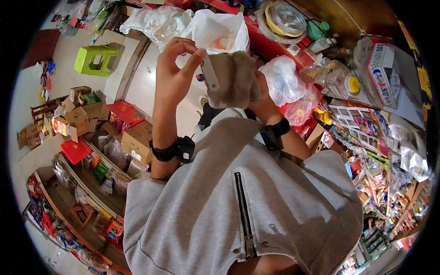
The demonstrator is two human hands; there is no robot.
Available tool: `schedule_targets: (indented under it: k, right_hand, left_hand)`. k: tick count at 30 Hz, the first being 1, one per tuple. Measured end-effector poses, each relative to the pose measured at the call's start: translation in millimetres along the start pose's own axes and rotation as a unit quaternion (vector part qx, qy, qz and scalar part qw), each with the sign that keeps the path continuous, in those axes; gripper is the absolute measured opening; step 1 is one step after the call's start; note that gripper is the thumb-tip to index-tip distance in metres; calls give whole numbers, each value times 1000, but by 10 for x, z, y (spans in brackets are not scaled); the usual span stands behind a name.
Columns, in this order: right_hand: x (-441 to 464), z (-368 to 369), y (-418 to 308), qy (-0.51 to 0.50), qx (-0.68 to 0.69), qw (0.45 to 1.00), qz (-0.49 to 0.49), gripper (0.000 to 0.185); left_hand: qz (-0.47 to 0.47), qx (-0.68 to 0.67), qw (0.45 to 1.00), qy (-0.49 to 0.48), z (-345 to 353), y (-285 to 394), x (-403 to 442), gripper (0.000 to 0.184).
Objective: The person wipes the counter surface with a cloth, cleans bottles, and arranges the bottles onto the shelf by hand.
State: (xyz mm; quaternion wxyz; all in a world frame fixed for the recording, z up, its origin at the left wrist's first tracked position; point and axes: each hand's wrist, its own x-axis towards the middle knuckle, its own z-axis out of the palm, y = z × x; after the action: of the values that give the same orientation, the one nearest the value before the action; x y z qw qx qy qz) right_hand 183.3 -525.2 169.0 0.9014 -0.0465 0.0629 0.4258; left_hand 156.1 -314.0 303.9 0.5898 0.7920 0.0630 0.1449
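Holding soft brown bundle (pixel 236 80) up in front of chest, between both hands, right of left fingertips. Got pale flat strip (pixel 209 72) over its left face, running down from left thumb; see hole near lower end. Can't tell from here: strip fixed to bundle or loose.

Pinching strip's top end with left hand (pixel 178 64), thumb and forefinger together on it by the look of it. Gripping bundle's right side with right hand (pixel 264 98), fingers clamped there, tips hidden behind.

Reads as a hold-and-handle step: supporting bundle with right, working strip with left. Calls, I'd judge, for firm right grip and light left pinch, so as not to crush or twist soft stuff.

Going outward: see white bag (pixel 206 23) just beyond fingers, open, with something orange inside. See clear bags (pixel 283 80) right of right fingers, then yellow-lidded jar (pixel 353 85) farther right. Wearing black bands (pixel 173 150) on both wrists, below fingers. See green stool (pixel 95 60) well left of left fingers, cartons (pixel 137 141) lower left, packed goods (pixel 362 123) lower right.
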Motion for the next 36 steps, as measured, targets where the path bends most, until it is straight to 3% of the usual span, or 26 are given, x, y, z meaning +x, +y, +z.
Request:
schedule_targets:
  k: [4, 5, 6, 7, 9, 10, 12, 15, 17, 18, 19, 21, 22, 24, 25, 26, 27, 30, 31, 32, 33, 36]
  right_hand:
    - [25, 0, 69, 30, -83, 996, -11, 40]
    - [12, 47, 79, 28, -94, 994, 41, 41]
    - [6, 243, 92, 25, -105, 990, 93, 42]
    - [7, 463, 152, 82, -330, 940, 26, 39]
    - [98, 333, 314, 94, -407, 909, -3, 38]
    - [120, 260, 356, 105, -481, 870, -30, 36]
    - [121, 245, 364, 116, -482, 868, -29, 31]
    - [47, 193, 416, 72, -550, 829, -73, 31]
    - [-18, 91, 420, -8, -634, 770, -65, 34]
    - [-30, 67, 391, -10, -635, 770, -63, 34]
    - [-31, 45, 349, 46, -550, 833, -42, 33]
    - [-30, 260, 200, 118, -334, 935, 25, 32]
    - [-19, 357, 122, 117, -334, 935, 25, 32]
    - [-12, 435, 14, 41, -26, 996, 75, 32]
    - [14, 382, 21, 111, -8, 991, 77, 35]
    - [-24, 347, 85, 112, -9, 991, 74, 35]
    - [-95, 325, 175, 104, -366, 919, -105, 36]
    - [20, 258, 175, 119, -258, 957, -64, 43]
    - [111, -28, 233, 35, -99, 994, -21, 47]
    - [163, -69, 272, -50, 63, 996, 21, 51]
    - [157, -110, 279, -49, 63, 997, 18, 51]
    - [107, -90, 289, -92, -150, 983, -56, 60]
  left_hand:
    - [41, 132, 990, -25, 75, -78, -9, 14]
    - [22, 81, 997, 5, 181, -103, -29, 13]
    - [58, 163, 985, -6, 202, -219, -22, 12]
    - [44, 164, 985, -25, 231, -325, -30, 11]
    - [33, 164, 985, -45, 266, -432, -38, 11]
    - [0, 113, 993, -35, 265, -452, -38, 10]
    - [-31, 61, 997, -25, 259, -507, -43, 9]
    - [-19, -69, 995, 63, 162, -500, 15, 5]
    - [-47, -100, 986, 122, -128, -426, 148, 4]
    - [-52, -98, 986, 126, -252, -365, 228, 5]
    - [-51, -98, 985, 130, -298, -306, 250, 5]
    - [-46, -86, 995, 33, -376, -179, 208, 8]
    - [-45, -85, 995, 34, -346, -138, 168, 8]
    - [-104, -88, 991, -17, -180, -36, 67, 9]
    - [-117, -85, 989, -32, -147, 12, 51, 12]
    - [-116, -87, 989, -35, -110, 24, 41, 12]
    - [-80, -65, 994, -37, -73, 30, 33, 14]
    - [-15, -1, 999, -42, -32, 130, 44, 18]
    - [-4, 37, 998, -57, -31, 180, 39, 18]
    - [8, 74, 994, -74, -24, 208, 31, 18]
    - [9, 72, 994, -77, -14, 212, 19, 18]
    - [57, 114, 988, -82, 36, 234, -4, 16]
